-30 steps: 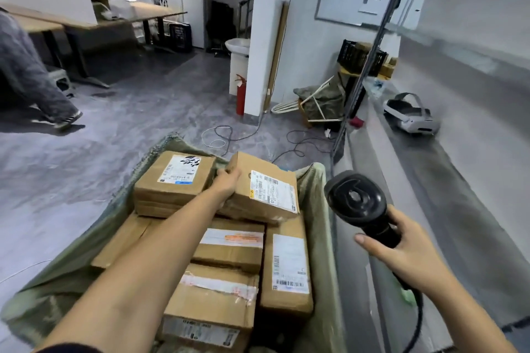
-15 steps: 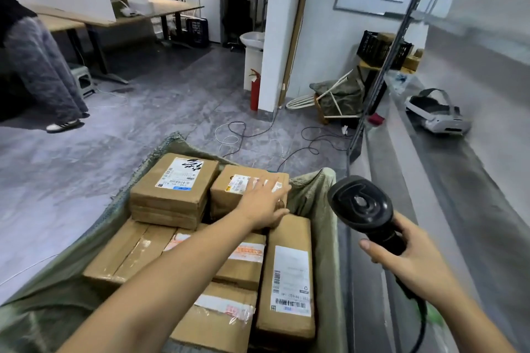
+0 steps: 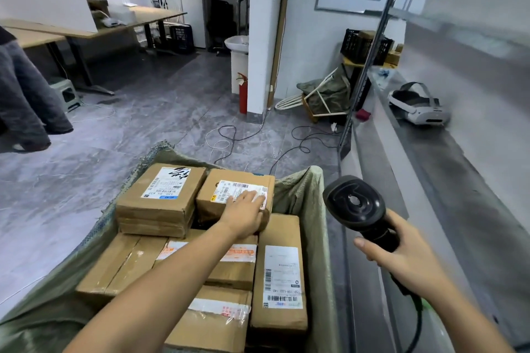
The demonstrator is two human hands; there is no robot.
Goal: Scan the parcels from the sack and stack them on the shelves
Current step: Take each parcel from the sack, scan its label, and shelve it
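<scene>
An open green sack [image 3: 301, 189] holds several brown cardboard parcels with white labels. My left hand [image 3: 243, 216] lies flat on the near right corner of a small parcel [image 3: 226, 183] at the back of the pile, with its fingers stretched over the label. Beside it on the left sits a larger labelled parcel [image 3: 163, 195]. A long parcel [image 3: 279, 272] lies along the sack's right side. My right hand [image 3: 410, 261] grips the handle of a black barcode scanner [image 3: 355, 206], held to the right of the sack. The grey metal shelf [image 3: 459, 180] runs along the right.
A white headset [image 3: 418, 106] lies on the shelf further back. The shelf's upright post [image 3: 370, 57] rises behind the sack. Cables [image 3: 229, 135] trail over the floor ahead. A person's legs [image 3: 23, 94] stand at the far left near desks.
The small parcel, tilted up in my left hand a second ago, now lies flat in the sack with my hand resting on top. The scanner has barely moved.
</scene>
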